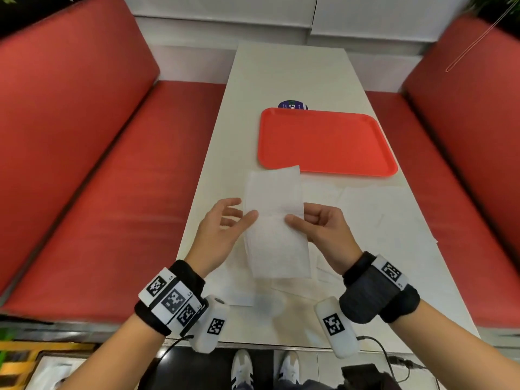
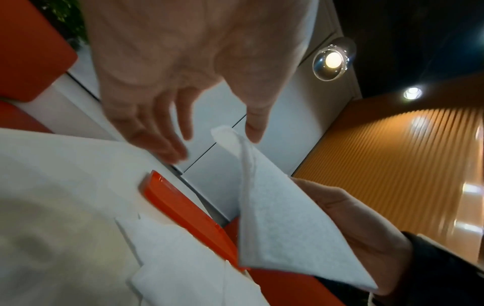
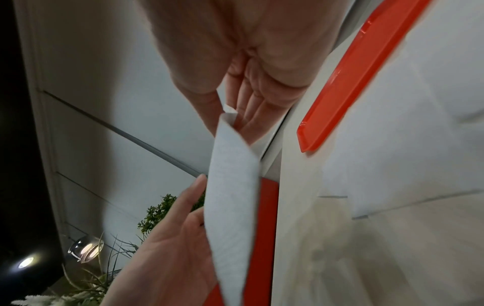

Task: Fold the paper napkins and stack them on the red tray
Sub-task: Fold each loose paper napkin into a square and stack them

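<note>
A white paper napkin (image 1: 274, 218) is held up above the desk (image 1: 284, 74), just nearer than the red tray (image 1: 326, 142). The right hand (image 1: 323, 229) pinches its right edge between thumb and fingers. The left hand (image 1: 222, 229) is spread wide, its thumb touching the napkin's left edge. More napkins (image 1: 374, 209) lie flat beside the tray.

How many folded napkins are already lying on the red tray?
0. The red tray holds none; the one napkin being folded is held by the right hand.
</note>
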The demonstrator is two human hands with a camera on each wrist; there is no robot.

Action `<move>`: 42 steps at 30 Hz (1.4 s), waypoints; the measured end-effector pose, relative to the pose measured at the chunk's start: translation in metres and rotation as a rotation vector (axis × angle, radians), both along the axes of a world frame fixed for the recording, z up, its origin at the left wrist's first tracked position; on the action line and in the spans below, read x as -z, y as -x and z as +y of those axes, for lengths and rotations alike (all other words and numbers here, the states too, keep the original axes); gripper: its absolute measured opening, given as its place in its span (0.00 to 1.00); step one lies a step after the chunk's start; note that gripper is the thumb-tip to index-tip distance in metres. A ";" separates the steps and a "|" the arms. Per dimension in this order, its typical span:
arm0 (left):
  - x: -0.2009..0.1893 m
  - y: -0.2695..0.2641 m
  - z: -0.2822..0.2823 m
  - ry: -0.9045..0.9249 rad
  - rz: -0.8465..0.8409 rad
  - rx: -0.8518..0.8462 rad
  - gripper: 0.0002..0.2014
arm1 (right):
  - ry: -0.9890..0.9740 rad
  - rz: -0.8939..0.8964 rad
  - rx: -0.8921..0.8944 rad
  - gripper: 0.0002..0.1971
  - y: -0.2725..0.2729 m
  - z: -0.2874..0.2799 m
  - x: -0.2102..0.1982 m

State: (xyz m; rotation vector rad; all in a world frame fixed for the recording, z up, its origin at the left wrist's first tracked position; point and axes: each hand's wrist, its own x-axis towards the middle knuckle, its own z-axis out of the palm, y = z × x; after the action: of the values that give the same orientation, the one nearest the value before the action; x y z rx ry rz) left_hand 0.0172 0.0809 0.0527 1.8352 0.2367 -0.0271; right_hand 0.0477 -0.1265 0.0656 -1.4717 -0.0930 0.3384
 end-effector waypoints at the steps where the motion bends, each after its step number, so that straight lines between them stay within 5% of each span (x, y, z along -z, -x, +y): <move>1: 0.001 0.001 -0.001 0.079 -0.006 0.059 0.20 | -0.005 0.013 -0.007 0.12 0.001 0.000 -0.001; 4: -0.004 0.006 -0.006 0.261 -0.070 0.104 0.11 | 0.003 0.032 -0.014 0.11 0.004 0.001 -0.002; 11: -0.012 0.014 0.000 0.365 -0.172 0.016 0.09 | -0.055 0.062 0.036 0.11 0.009 0.001 0.001; 17: -0.012 0.025 0.012 0.411 -0.190 0.103 0.15 | -0.026 0.101 -0.076 0.15 0.011 0.006 -0.005; 21: -0.010 0.030 0.019 0.351 -0.198 0.110 0.12 | -0.024 0.089 -0.080 0.07 0.011 0.009 -0.006; 25: -0.014 0.036 0.014 0.202 -0.270 0.156 0.07 | 0.067 0.013 -0.118 0.10 0.012 0.020 -0.005; 30: -0.015 0.038 0.007 0.210 -0.258 0.051 0.19 | 0.135 -0.079 -0.173 0.09 0.018 0.036 -0.005; 35: -0.014 0.037 0.014 0.071 -0.218 0.002 0.09 | 0.170 -0.077 -0.206 0.10 0.019 0.040 -0.005; 42: 0.001 0.046 0.036 -0.002 -0.187 -0.110 0.10 | 0.126 0.067 -0.258 0.14 0.023 0.035 0.006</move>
State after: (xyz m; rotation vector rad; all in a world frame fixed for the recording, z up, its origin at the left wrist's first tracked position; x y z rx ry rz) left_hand -0.0288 0.1169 0.0518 1.8106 0.2061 0.2206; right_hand 0.0248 -0.0919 0.0600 -1.5744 -0.2114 0.6120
